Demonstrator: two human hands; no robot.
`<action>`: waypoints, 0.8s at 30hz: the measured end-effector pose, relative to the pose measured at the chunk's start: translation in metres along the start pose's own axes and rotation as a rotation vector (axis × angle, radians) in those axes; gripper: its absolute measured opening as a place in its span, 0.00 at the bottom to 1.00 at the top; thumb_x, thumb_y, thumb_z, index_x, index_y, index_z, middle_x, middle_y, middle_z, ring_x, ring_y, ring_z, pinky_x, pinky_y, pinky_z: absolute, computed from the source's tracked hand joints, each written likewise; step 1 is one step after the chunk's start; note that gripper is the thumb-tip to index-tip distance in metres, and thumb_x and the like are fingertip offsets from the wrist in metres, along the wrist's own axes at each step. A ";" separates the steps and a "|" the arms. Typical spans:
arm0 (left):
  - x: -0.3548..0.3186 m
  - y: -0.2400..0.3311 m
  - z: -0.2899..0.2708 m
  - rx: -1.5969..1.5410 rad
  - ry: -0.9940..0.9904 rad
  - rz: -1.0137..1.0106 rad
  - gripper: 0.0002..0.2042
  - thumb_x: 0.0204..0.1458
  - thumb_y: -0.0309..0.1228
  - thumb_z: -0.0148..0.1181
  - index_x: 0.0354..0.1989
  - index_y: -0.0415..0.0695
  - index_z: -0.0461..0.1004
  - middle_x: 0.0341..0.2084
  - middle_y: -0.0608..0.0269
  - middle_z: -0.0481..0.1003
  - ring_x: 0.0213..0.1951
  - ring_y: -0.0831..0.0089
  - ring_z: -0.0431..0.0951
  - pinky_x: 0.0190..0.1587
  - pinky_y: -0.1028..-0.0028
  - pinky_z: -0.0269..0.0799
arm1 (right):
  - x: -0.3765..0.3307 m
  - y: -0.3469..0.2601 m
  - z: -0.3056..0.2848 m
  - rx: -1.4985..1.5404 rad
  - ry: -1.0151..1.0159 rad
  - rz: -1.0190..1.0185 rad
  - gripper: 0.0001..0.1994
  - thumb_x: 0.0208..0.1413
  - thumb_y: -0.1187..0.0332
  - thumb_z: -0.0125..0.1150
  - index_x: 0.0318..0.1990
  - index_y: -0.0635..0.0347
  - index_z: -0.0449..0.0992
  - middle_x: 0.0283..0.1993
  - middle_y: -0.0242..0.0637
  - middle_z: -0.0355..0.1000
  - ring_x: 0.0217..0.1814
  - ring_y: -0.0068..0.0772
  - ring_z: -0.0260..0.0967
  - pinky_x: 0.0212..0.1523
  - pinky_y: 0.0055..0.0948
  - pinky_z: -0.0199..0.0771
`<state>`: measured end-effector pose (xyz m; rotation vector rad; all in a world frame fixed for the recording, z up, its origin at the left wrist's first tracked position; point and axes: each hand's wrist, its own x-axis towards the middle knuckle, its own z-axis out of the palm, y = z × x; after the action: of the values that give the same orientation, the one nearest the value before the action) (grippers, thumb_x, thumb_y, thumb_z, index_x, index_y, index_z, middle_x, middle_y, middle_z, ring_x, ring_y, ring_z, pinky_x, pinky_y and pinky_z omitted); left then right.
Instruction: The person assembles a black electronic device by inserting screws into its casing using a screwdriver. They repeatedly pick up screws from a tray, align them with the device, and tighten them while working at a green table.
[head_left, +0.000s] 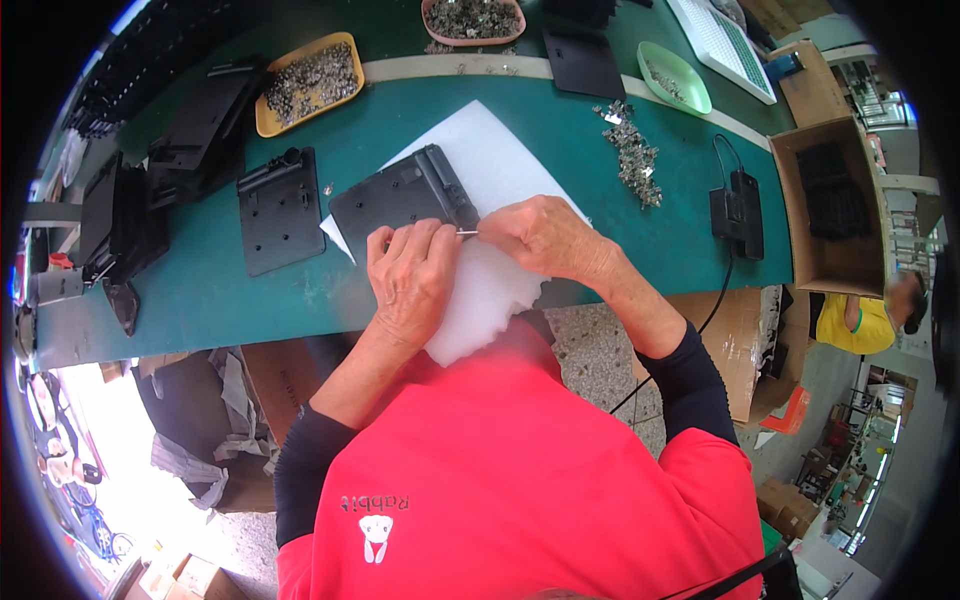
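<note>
A black rectangular plate [385,203] with a raised bar along its right edge lies tilted on a white foam sheet [490,150]. My left hand [411,275] has its fingers curled over the plate's near edge and grips it. At the plate's near right corner, my right hand [548,237] pinches a thin shiny metal rod [467,233], pointing left toward the left fingertips. The rod's right end is hidden in my right fingers. A second black plate [282,215] of similar shape lies just to the left on the green table.
Small metal parts fill a yellow tray [313,84], a pink tray [473,22] and a green tray [673,78]; more lie loose in a metal pile [635,155]. Black parts [125,220] stack at left. A corded black device [738,212] and cardboard box [832,205] stand right.
</note>
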<state>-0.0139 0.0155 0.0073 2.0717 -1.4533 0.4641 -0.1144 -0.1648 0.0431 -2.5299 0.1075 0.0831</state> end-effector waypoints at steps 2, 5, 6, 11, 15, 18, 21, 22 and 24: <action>-0.002 0.003 -0.002 -0.067 0.008 -0.095 0.13 0.45 0.30 0.68 0.39 0.43 0.75 0.36 0.62 0.76 0.38 0.65 0.76 0.43 0.65 0.66 | -0.001 0.004 0.002 0.023 0.030 -0.006 0.10 0.57 0.64 0.55 0.37 0.57 0.81 0.29 0.42 0.77 0.32 0.45 0.76 0.37 0.40 0.74; -0.001 0.001 -0.003 -0.081 -0.009 -0.144 0.18 0.44 0.32 0.69 0.44 0.40 0.74 0.38 0.57 0.75 0.40 0.60 0.76 0.43 0.66 0.67 | -0.001 0.009 -0.004 0.628 0.369 0.048 0.08 0.58 0.67 0.59 0.37 0.60 0.81 0.25 0.31 0.76 0.28 0.29 0.74 0.32 0.30 0.72; 0.001 0.001 -0.003 -0.062 -0.026 -0.140 0.19 0.44 0.32 0.69 0.44 0.40 0.74 0.39 0.57 0.75 0.40 0.61 0.76 0.42 0.65 0.67 | 0.001 0.018 -0.010 1.020 0.347 0.063 0.07 0.58 0.69 0.60 0.38 0.61 0.81 0.29 0.27 0.76 0.32 0.16 0.70 0.34 0.20 0.69; 0.006 0.001 -0.002 -0.055 -0.131 -0.163 0.22 0.44 0.33 0.68 0.48 0.39 0.73 0.44 0.57 0.73 0.41 0.61 0.75 0.41 0.65 0.68 | 0.028 0.010 0.017 0.999 0.669 0.050 0.08 0.62 0.72 0.56 0.44 0.65 0.79 0.38 0.33 0.75 0.40 0.23 0.71 0.38 0.20 0.70; 0.008 -0.001 -0.002 -0.073 -0.155 -0.174 0.24 0.44 0.32 0.68 0.51 0.37 0.72 0.48 0.56 0.71 0.42 0.60 0.75 0.42 0.64 0.69 | 0.009 0.022 0.016 0.325 0.619 0.021 0.08 0.55 0.74 0.62 0.42 0.63 0.79 0.42 0.38 0.75 0.44 0.35 0.74 0.43 0.28 0.75; 0.007 -0.002 0.000 -0.080 -0.130 -0.160 0.24 0.44 0.31 0.68 0.51 0.37 0.72 0.49 0.56 0.71 0.42 0.59 0.75 0.43 0.64 0.70 | 0.000 0.013 0.018 0.031 0.608 0.005 0.11 0.49 0.75 0.65 0.42 0.63 0.77 0.46 0.43 0.74 0.47 0.44 0.74 0.45 0.33 0.76; 0.007 -0.003 0.002 -0.093 -0.115 -0.164 0.24 0.43 0.31 0.68 0.51 0.38 0.72 0.49 0.57 0.71 0.42 0.59 0.75 0.44 0.64 0.70 | 0.007 -0.003 0.017 -0.015 0.668 -0.199 0.13 0.49 0.76 0.65 0.43 0.65 0.76 0.47 0.45 0.73 0.47 0.46 0.73 0.46 0.35 0.76; 0.007 -0.003 0.002 -0.098 -0.115 -0.170 0.24 0.43 0.30 0.68 0.51 0.38 0.72 0.49 0.57 0.71 0.42 0.59 0.74 0.44 0.64 0.70 | 0.012 -0.008 0.019 -0.017 0.701 -0.310 0.13 0.50 0.75 0.64 0.44 0.65 0.75 0.47 0.45 0.73 0.47 0.46 0.73 0.46 0.35 0.76; 0.007 -0.004 0.003 -0.095 -0.096 -0.148 0.25 0.41 0.30 0.69 0.51 0.38 0.72 0.49 0.55 0.71 0.41 0.61 0.75 0.41 0.65 0.69 | 0.018 -0.013 0.031 0.112 0.682 -0.239 0.13 0.51 0.75 0.64 0.45 0.65 0.74 0.47 0.46 0.73 0.47 0.47 0.73 0.46 0.35 0.77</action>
<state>-0.0077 0.0096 0.0082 2.1313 -1.3359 0.2351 -0.0962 -0.1377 0.0236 -2.3337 0.0737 -0.8552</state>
